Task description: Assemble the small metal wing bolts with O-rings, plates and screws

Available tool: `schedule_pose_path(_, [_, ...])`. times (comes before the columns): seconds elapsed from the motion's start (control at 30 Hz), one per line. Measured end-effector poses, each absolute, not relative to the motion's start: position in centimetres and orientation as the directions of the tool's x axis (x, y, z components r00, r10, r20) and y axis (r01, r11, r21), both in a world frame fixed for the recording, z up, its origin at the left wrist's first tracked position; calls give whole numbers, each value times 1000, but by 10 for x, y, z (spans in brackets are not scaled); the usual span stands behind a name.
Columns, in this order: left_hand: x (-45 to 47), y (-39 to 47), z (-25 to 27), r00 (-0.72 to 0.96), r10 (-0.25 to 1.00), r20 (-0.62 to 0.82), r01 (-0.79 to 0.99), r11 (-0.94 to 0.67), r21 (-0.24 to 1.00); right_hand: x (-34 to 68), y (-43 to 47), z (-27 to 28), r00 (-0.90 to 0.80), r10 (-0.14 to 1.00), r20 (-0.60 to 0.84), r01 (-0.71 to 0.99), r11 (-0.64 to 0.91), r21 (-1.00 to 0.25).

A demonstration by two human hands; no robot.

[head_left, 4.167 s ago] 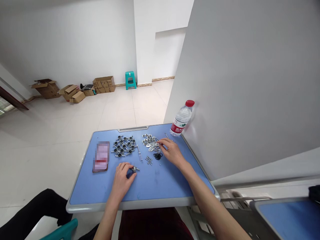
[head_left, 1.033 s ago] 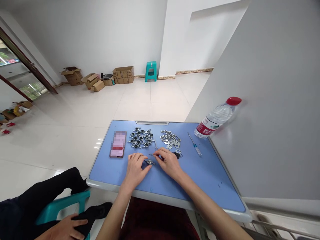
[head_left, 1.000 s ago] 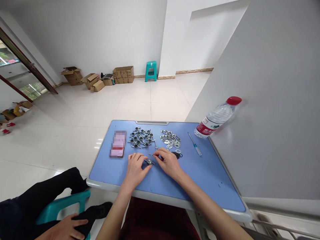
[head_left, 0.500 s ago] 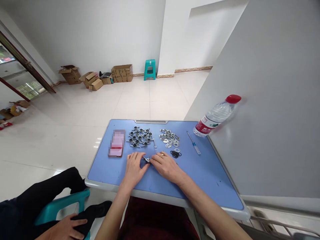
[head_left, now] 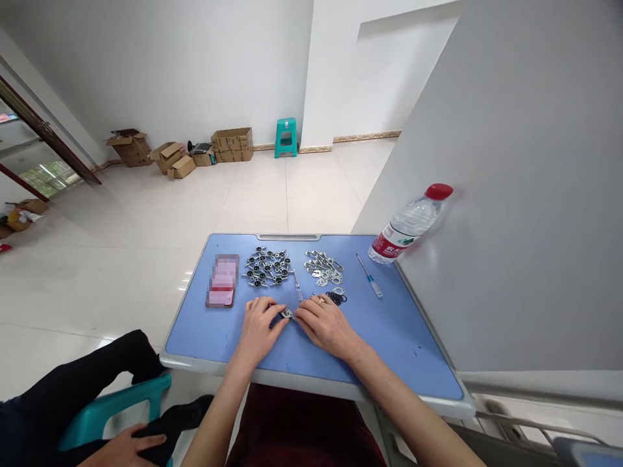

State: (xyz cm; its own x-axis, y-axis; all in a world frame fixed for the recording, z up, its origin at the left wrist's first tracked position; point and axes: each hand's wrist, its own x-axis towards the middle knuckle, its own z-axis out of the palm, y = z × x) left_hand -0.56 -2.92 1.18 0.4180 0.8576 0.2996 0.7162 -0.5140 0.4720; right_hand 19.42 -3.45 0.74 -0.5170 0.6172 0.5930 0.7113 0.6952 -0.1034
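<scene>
My left hand [head_left: 257, 327] pinches a small metal fitting [head_left: 287, 313] with a flat plate on top, low over the near middle of the table. Close against its right side is my right hand [head_left: 326, 324], fingers drawn together; what its fingertips hold is hidden. Beyond the hands lies a small screwdriver [head_left: 298, 289] with a clear handle. Several black-and-silver fittings [head_left: 267, 267] are grouped behind my left hand. Behind my right hand are metal lever pieces [head_left: 322, 261], flat metal plates [head_left: 328, 279] and black rubber rings [head_left: 337, 298], partly covered by the hand.
A phone [head_left: 224, 285] lies at the left of the blue table [head_left: 389, 350]. To the right are a blue-handled screwdriver [head_left: 370, 277] and a red-capped water bottle [head_left: 406, 227] beside the grey wall. Another person's hand [head_left: 131, 447] and knee show at lower left.
The fitting has tipped so its flat plate faces up more, and my right fingertips have drawn slightly off it. The whole view has shifted a little.
</scene>
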Motion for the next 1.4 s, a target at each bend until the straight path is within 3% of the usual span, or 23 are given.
schedule_pose_path(0.4, [-1, -29, 17, 400, 862, 311, 723, -506, 471, 193, -36, 7, -510, 707, 489, 717, 664, -212])
schedule_pose_path(1.4, [0, -26, 14, 393, 869, 301, 712, -495, 498, 187, -36, 3, -485, 709, 512, 733, 649, -203])
